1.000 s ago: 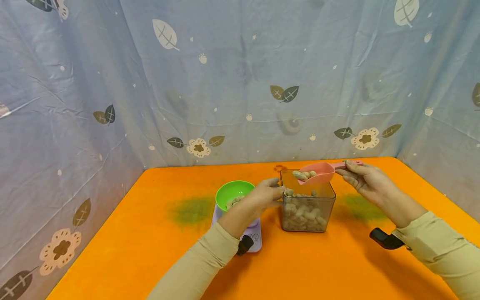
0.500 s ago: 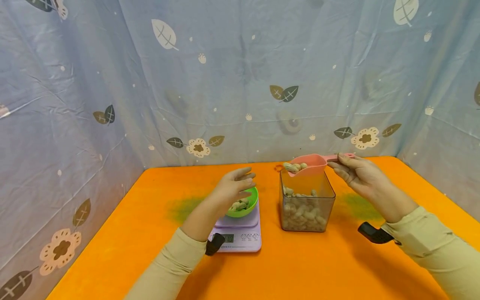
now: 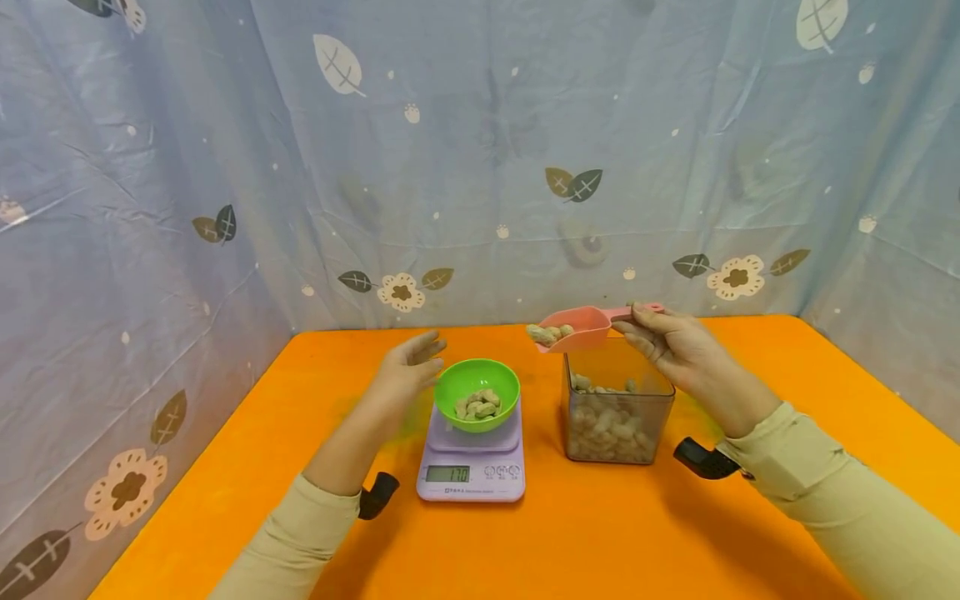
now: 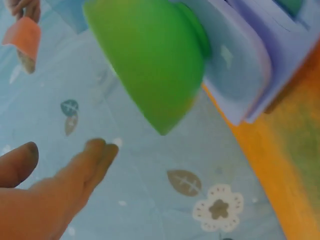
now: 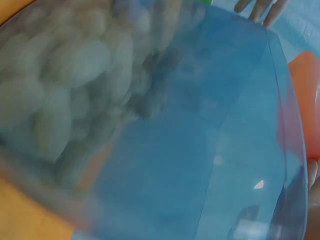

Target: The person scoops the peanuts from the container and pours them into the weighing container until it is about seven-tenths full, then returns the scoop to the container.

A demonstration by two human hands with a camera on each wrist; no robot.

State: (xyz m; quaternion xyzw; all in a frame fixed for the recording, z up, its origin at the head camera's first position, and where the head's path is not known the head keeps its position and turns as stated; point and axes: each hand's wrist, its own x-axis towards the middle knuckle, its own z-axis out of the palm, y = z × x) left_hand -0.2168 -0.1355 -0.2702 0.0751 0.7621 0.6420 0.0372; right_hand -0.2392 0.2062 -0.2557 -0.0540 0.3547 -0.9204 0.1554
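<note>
My right hand (image 3: 682,350) pinches the handle of a pink scoop (image 3: 588,325), which carries several unshelled peanuts (image 3: 550,335) at its lip. The scoop is up above the left rim of a clear square container (image 3: 618,425) partly filled with peanuts. My left hand (image 3: 397,379) holds nothing; its fingers reach out just left of a green bowl (image 3: 477,375). Inside the bowl lie several peanuts (image 3: 478,405). That bowl sits on a lilac kitchen scale (image 3: 472,465) whose display (image 3: 447,474) appears to read 170. In the left wrist view the left fingers (image 4: 100,155) are extended beside the bowl.
An orange cloth (image 3: 585,533) covers the table. Patterned blue curtains (image 3: 465,167) enclose it at the back and both sides. Container and scale stand side by side with a narrow strip of orange between them.
My left hand has drawn away from the container, leftward past the bowl, uncovering bowl and scale. The scoop with its peanuts has moved left and up, from over the container toward the bowl.
</note>
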